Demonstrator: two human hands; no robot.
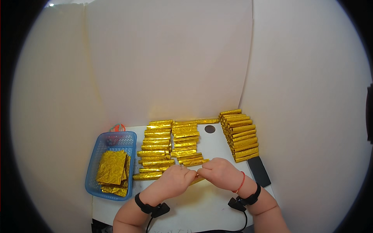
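My left hand and my right hand meet over the front of a small white table. Both are closed on one gold foil roll, of which only a short piece shows between the fingers. Just beyond my hands lie two rows of finished gold foil rolls laid flat side by side. A taller stack of gold rolls stands to the right. Each wrist wears a black band with a cable.
A blue plastic basket at the left holds flat gold foil sheets. A black flat object lies at the right edge. A dark round hole sits in the tabletop. White panels enclose the table.
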